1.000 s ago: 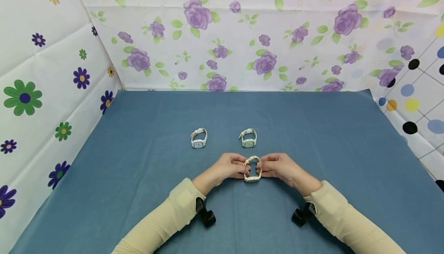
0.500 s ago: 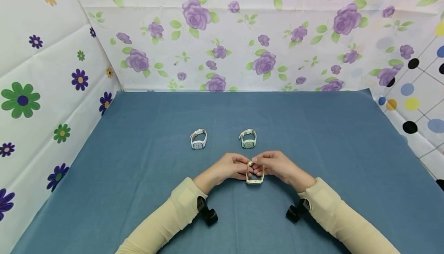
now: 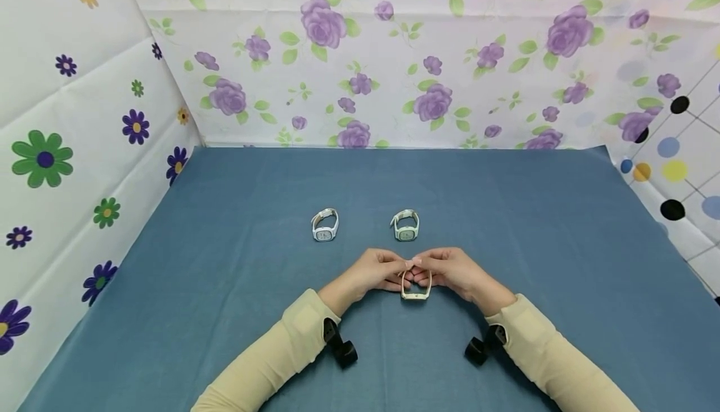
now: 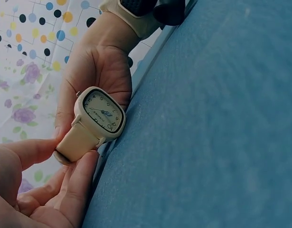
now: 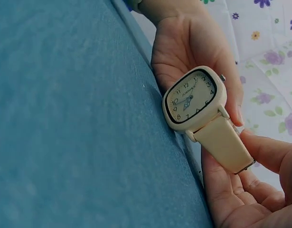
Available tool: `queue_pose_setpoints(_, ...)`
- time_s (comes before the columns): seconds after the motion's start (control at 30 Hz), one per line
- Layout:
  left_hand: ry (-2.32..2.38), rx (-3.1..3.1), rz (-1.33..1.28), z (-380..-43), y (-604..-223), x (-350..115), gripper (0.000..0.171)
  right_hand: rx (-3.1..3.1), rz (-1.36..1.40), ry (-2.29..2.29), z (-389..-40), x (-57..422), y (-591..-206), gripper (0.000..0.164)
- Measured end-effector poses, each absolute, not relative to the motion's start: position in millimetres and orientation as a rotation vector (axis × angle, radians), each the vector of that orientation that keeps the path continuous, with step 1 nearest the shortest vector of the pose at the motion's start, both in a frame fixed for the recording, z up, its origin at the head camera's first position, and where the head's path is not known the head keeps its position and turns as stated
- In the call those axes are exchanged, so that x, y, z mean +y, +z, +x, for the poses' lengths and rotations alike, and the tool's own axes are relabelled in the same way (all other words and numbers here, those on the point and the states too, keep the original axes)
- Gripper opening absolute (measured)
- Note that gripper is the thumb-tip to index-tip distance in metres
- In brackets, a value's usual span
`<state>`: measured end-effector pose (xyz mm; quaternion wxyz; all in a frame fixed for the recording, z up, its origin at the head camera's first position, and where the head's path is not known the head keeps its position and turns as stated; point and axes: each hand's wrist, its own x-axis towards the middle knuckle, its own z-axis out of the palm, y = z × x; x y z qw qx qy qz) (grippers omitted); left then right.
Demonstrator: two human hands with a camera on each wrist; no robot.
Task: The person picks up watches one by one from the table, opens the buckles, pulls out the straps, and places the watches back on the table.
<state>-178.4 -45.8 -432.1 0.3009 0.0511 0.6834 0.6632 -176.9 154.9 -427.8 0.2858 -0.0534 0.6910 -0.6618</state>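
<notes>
Both hands hold a cream wristwatch (image 3: 415, 296) low over the cloth, its dial toward the wearer and its strap looped away. My left hand (image 3: 371, 272) pinches the strap from the left. From the right, my right hand (image 3: 452, 269) pinches it, the thumbs meeting at the far end and covering the buckle. The left wrist view shows the squarish dial (image 4: 104, 113) with dark numerals and hands. In the right wrist view the smooth cream strap (image 5: 224, 145) runs down from the case into the fingers.
Beyond the hands lie two more wristwatches, a white one (image 3: 324, 226) at left and a pale greenish one (image 3: 405, 226) at right. A blue cloth (image 3: 253, 187) covers the table. Behind it hangs a flowered sheet (image 3: 382, 43).
My right hand has moved from the strap's right side to its far end beside the left thumb. The held watch has shifted slightly right and toward the wearer.
</notes>
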Motion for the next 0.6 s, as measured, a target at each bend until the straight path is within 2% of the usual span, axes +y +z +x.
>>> queue_pose_setpoints(0.6,1.677,1.949,0.115,-172.7,-432.7,-47.1,0.025,1.809,-0.126,-1.823,-176.6,157.9,-435.0,0.03)
